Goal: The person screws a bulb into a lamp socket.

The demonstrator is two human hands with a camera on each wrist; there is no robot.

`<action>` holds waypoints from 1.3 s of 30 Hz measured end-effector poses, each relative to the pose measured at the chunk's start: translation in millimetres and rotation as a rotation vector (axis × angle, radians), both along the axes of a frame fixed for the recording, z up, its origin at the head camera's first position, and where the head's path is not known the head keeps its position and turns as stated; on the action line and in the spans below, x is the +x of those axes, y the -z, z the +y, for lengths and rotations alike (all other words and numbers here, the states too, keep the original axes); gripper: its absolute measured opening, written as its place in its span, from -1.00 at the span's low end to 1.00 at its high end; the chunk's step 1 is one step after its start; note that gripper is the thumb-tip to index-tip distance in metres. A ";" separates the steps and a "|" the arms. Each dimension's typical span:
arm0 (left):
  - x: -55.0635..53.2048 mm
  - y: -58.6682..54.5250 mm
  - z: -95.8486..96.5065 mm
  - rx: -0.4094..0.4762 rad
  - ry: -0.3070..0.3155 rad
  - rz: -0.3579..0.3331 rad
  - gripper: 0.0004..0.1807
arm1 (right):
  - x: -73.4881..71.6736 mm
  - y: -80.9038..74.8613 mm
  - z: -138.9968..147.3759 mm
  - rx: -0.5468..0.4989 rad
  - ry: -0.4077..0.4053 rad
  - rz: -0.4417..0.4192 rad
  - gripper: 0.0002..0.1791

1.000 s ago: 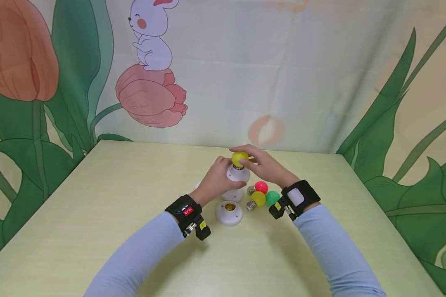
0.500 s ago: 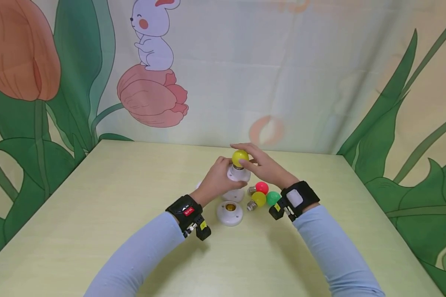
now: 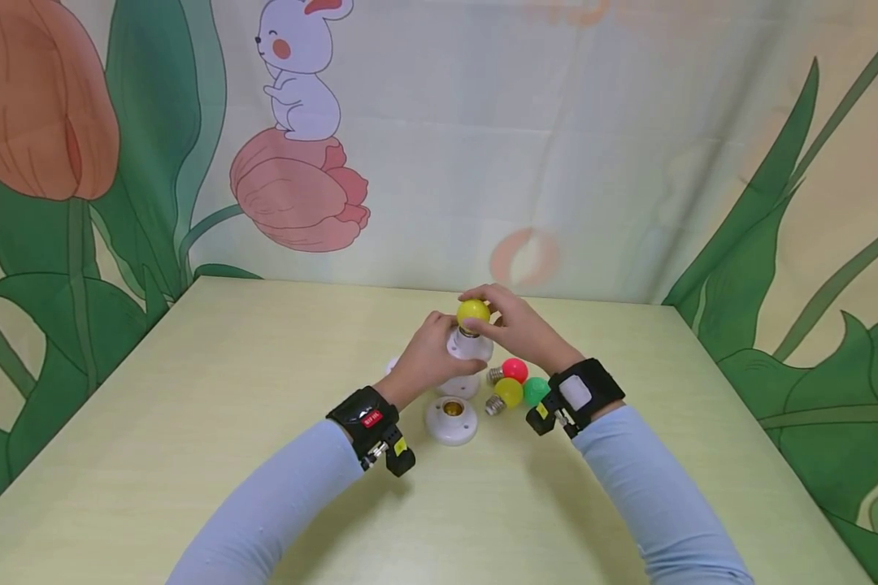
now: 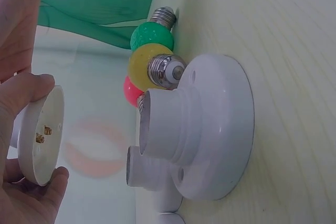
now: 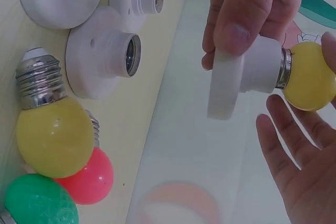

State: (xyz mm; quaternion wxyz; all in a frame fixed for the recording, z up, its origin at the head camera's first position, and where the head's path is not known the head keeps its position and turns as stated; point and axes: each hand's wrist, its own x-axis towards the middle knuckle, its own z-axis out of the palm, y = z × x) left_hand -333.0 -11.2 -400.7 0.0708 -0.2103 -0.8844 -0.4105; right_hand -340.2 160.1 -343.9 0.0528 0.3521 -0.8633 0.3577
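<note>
My left hand (image 3: 430, 349) grips a white lamp socket (image 3: 470, 345) by its round base, held above the table. A yellow light bulb (image 3: 473, 313) stands in the mouth of that socket, a band of its metal screw base showing in the right wrist view. The thumb and fingers of my right hand (image 3: 515, 325) hold the bulb's glass from the right. In the left wrist view, the underside of the held lamp socket (image 4: 46, 135) shows with two brass contacts.
On the table, a second white socket (image 3: 452, 421) stands nearest me, with other sockets (image 5: 100, 53) behind it. Right of them lie a loose yellow bulb (image 3: 509, 392), a red bulb (image 3: 515, 370) and a green bulb (image 3: 536, 391). A printed curtain (image 3: 424, 162) hangs at the back.
My right hand's fingers have shifted slightly right and round the bulb. The left hand and the socket stay almost where they were.
</note>
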 end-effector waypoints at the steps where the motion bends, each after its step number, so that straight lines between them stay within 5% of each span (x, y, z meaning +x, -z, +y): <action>1: 0.4 0.1 0.0 -0.001 0.000 0.000 -0.23 | -0.3 0.5 -0.2 -0.001 0.010 -0.004 -0.58; 9: 1.3 1.7 -2.1 0.032 0.000 0.017 -0.25 | -2.2 3.0 4.7 -0.047 -0.120 -0.001 -0.49; 14: 1.4 2.2 -2.5 0.043 0.004 0.021 -0.26 | 9.5 -7.2 4.0 -0.070 -0.171 -0.024 -0.54; 19: 1.3 2.9 -3.0 0.037 0.001 0.025 -0.25 | -4.8 6.8 5.7 -0.058 -0.146 0.007 -0.55; 27: 0.3 3.4 -2.0 0.001 -0.003 0.021 -0.22 | -5.7 6.7 3.5 -0.004 -0.027 0.068 -0.58; 39: -1.3 3.0 -2.3 0.043 0.003 0.036 -0.24 | 19.6 -17.9 4.8 -0.060 -0.155 0.027 -0.55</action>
